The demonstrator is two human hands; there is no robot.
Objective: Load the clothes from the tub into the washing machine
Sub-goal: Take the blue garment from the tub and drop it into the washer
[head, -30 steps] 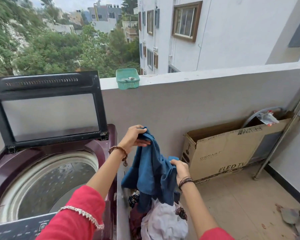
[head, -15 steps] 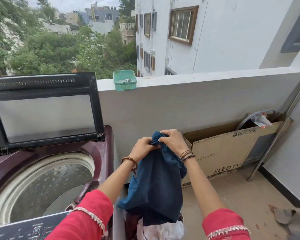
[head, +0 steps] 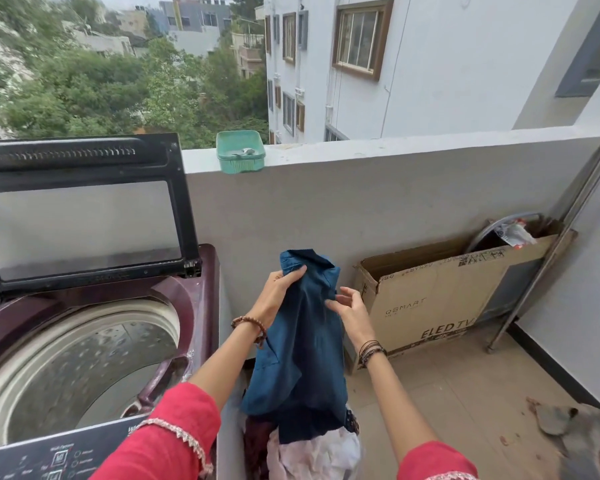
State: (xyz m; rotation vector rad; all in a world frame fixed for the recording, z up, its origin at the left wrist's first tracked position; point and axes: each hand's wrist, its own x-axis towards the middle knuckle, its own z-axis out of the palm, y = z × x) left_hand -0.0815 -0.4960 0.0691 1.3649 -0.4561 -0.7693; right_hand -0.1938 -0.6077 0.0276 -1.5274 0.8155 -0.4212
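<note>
Both arms wear red sleeves ending near the elbow. The left sleeve [head: 174, 431] is edged with a narrow band of pale, scalloped trim that runs diagonally across the cuff; the right sleeve [head: 433, 462] shows a similar pale edging at the bottom border of the view. The left hand [head: 278, 292] carries at its wrist a bracelet of round brown beads [head: 250, 327]. The right hand [head: 350, 310] carries several thin dark bands [head: 371, 351] stacked together.
</note>
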